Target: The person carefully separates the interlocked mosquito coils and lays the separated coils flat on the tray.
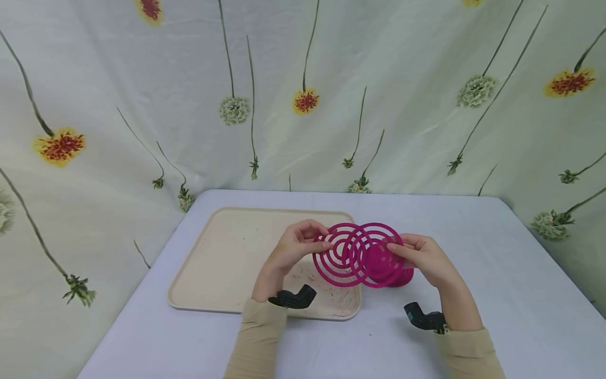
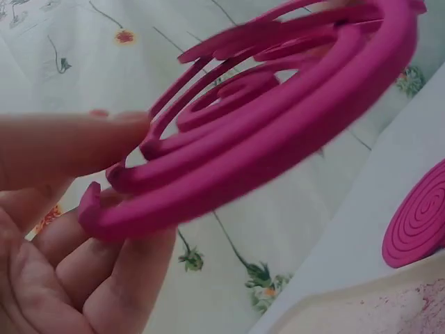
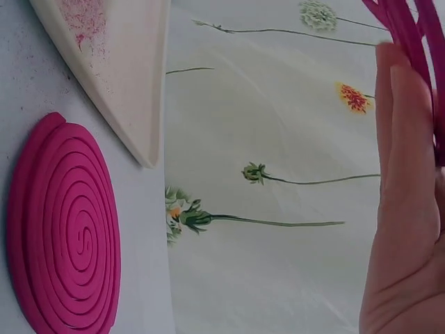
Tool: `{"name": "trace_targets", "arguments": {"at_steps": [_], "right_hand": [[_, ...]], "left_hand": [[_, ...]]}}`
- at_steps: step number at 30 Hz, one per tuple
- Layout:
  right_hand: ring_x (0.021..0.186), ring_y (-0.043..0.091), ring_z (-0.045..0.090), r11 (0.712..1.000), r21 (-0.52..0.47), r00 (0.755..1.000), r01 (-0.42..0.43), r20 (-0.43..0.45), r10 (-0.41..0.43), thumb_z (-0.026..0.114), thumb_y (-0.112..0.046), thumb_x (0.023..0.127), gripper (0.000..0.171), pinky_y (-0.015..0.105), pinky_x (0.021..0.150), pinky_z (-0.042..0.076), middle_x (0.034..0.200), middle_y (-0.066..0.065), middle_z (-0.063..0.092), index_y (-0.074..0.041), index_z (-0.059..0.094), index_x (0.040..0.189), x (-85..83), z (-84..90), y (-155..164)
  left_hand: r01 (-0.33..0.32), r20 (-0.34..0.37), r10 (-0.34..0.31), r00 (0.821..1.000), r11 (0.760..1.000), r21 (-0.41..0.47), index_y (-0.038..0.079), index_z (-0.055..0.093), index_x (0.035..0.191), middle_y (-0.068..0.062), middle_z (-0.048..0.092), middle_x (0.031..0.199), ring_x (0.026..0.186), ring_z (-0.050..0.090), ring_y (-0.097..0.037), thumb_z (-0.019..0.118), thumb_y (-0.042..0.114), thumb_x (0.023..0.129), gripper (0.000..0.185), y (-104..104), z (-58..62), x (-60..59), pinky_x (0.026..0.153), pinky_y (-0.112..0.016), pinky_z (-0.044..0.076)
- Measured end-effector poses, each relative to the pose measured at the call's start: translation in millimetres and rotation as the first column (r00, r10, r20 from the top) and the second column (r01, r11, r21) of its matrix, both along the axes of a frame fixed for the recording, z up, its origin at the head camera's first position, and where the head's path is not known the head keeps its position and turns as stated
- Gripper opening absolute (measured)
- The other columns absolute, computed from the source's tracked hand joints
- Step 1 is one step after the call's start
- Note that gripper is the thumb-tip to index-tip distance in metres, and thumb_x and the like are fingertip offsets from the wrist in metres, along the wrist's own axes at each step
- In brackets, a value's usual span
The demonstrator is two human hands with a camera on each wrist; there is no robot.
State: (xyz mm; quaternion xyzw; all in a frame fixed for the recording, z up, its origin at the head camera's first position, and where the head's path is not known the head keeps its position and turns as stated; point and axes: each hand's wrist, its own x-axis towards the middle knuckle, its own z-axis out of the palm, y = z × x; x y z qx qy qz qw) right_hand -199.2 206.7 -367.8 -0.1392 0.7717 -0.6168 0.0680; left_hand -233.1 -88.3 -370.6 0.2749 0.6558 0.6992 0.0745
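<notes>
I've got the pink coil pair (image 1: pixel 360 255) up in the air above the bench (image 1: pixel 497 273), between both hands, just right of the tray (image 1: pixel 222 263). It's 2 interlocked spirals, partly slid apart so they overlap in the middle. My left hand (image 1: pixel 295 247) pinches the left outer ring, thumb on top and fingers (image 2: pixel 104 278) curled under the edge; the left wrist view shows that plainly. My right hand (image 1: pixel 423 258) holds the right side, fingers (image 3: pixel 407 174) lying mostly straight along the rings with the thumb pressing from the front. How tight that hold is, I can't fully tell.

Handling guess: very light, stiff but brittle, like pressed powder. The thin rings look like they'd snap if bent or twisted, and the pink dust on the tray fits that. The surface looks matte, not slippery. I judge the best hold is on the outer ring of each spiral, close to where they still mesh, with flat pad pressure, no squeezing across the gaps. Pulling should stay in the plane of the coils, with a gentle wiggle, not a yank. The inner tails are the weakest part, so keep off those.

A second stack of coils (image 3: pixel 66 229) lies flat on the bench under my right hand, just beside the tray corner.
</notes>
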Motion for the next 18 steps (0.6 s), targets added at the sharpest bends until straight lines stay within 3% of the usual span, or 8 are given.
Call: {"name": "trace_targets", "arguments": {"at_steps": [3,5,7,9,13,18], "right_hand": [[0.076,0.024,0.069,0.992,0.034,0.993,-0.118,0.037,0.117,0.059,-0.016,0.093,0.037,0.033,0.072,0.056,0.085,0.013,0.070,0.014,0.056,0.114,1.4,0.3,4.1],[0.074,0.028,0.069,0.974,0.053,0.974,-0.221,0.059,0.218,0.058,-0.015,0.094,0.034,0.036,0.070,0.057,0.085,0.015,0.070,0.014,0.057,0.111,2.0,0.5,7.4],[0.073,0.033,0.068,0.953,0.066,0.954,-0.296,0.065,0.292,0.056,-0.014,0.094,0.031,0.038,0.067,0.057,0.084,0.015,0.069,0.013,0.058,0.108,1.9,0.8,9.6],[0.073,0.033,0.068,0.946,0.069,0.948,-0.318,0.050,0.315,0.055,-0.012,0.095,0.028,0.039,0.065,0.057,0.083,0.015,0.069,0.013,0.058,0.105,1.1,0.3,10.4],[0.072,0.027,0.069,0.977,0.069,0.979,-0.202,-0.004,0.202,0.054,-0.013,0.096,0.030,0.035,0.066,0.057,0.082,0.015,0.068,0.015,0.058,0.105,0.7,0.5,7.6],[0.072,0.020,0.068,1.000,0.028,1.000,0.012,-0.021,-0.011,0.056,-0.020,0.095,0.037,0.030,0.068,0.057,0.085,0.012,0.067,0.014,0.056,0.112,3.0,4.4,-0.1]], "left_hand": [[0.109,-0.002,-0.109,0.994,0.991,-0.079,-0.011,0.060,0.106,-0.008,0.067,0.092,0.078,0.063,-0.016,0.066,-0.005,0.082,0.025,-4.3,1.1,1.4,0.073,-0.030,0.056],[0.154,0.007,-0.154,0.988,0.980,-0.129,-0.011,0.062,0.107,-0.012,0.068,0.095,0.080,0.065,-0.016,0.066,-0.005,0.082,0.026,-6.2,2.9,2.5,0.075,-0.032,0.056],[0.170,0.016,-0.170,0.985,0.971,-0.168,-0.011,0.062,0.108,-0.015,0.068,0.097,0.081,0.066,-0.015,0.066,-0.005,0.082,0.027,-7.2,4.5,3.4,0.076,-0.033,0.056],[0.154,0.002,-0.156,0.988,0.970,-0.189,-0.011,0.063,0.109,-0.017,0.068,0.096,0.080,0.065,-0.015,0.066,-0.005,0.082,0.027,-6.9,5.1,3.7,0.076,-0.033,0.056],[0.029,-0.002,-0.030,1.000,0.985,-0.169,-0.006,0.064,0.112,-0.014,0.069,0.095,0.078,0.064,-0.016,0.068,-0.001,0.083,0.030,-5.1,6.2,4.3,0.073,-0.030,0.056],[-0.119,0.039,0.121,0.992,0.991,-0.061,-0.004,0.064,0.115,-0.016,0.069,0.101,0.086,0.067,-0.019,0.068,0.001,0.083,0.033,-1.4,7.9,5.2,0.078,-0.032,0.055]]}}
